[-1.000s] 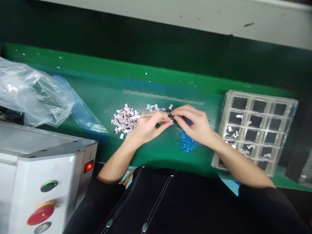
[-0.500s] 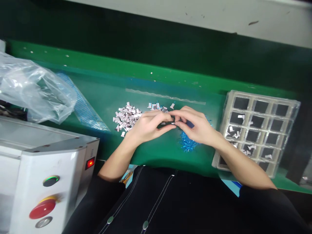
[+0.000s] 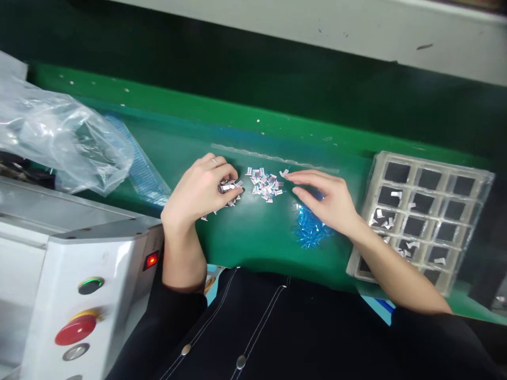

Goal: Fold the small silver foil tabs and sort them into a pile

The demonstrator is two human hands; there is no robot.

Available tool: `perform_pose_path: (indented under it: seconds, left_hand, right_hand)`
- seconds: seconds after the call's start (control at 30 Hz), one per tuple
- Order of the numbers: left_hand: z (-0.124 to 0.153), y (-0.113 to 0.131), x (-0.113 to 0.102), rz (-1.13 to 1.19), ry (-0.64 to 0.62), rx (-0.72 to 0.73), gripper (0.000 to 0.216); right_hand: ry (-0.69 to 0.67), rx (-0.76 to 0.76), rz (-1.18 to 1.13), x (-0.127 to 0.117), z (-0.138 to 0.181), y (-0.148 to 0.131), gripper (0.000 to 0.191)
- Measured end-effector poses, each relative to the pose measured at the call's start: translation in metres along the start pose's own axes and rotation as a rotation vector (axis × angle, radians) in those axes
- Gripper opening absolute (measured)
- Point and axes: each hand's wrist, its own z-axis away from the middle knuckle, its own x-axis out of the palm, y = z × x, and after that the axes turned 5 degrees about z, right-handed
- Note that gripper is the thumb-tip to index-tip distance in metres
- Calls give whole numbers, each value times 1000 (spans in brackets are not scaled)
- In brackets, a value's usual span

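Observation:
My left hand [image 3: 200,187] is over a pile of small white tab-like pieces [image 3: 228,188]. Its thumb and forefinger stand apart around some of them; the other fingers curl partly out of sight. My right hand [image 3: 325,194] has its fingers stretched out and its thumb apart. Its fingertips are at a single white piece [image 3: 284,173], touching or very close. Between the hands lies a second cluster of white pieces with blue edges [image 3: 266,186]. Below the right hand is a heap of shiny blue strips [image 3: 311,228], partly covered by it.
A clear compartment tray [image 3: 420,212] stands on the right, with white pieces in several cells. On the left are a clear plastic bag [image 3: 79,137], a blue patterned strip [image 3: 142,163] and a grey machine [image 3: 103,248] with a red button [image 3: 76,330]. A translucent strip [image 3: 273,157] lies beyond the piles.
My hands were together at a small dark item; they have parted. The left moved left to the white pile, and the right opened beside the single white piece. The view shifted slightly.

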Motion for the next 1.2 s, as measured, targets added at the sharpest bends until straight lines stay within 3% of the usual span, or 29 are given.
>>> perform_pose_path:
  seconds: [0.2, 0.47, 0.63, 0.73, 0.87, 0.97, 1.2]
  left_hand:
    - [-3, 2, 4, 27, -34, 26, 13]
    - [-2, 3, 4, 38, 102, 34, 14]
    - [-2, 3, 7, 61, 210, 41, 10]
    - [-2, 7, 8, 110, 279, 44, 4]
    - [-4, 18, 12, 225, 359, 61, 3]
    - [-6, 27, 17, 314, 399, 95, 6]
    - [-13, 41, 29, 498, 397, 150, 8]
  right_hand:
    - [-14, -30, -44, -1, -2, 0, 27]
    - [-56, -188, -64, 3, -2, 11, 40]
    - [10, -225, -30, 2, -3, 11, 38]
    - [122, -159, 115, -6, -5, 13, 32]
    - [270, 45, 495, -23, -6, 27, 31]
    - [238, 146, 625, -32, -7, 43, 37]
    - [152, 182, 672, -31, -12, 58, 39]
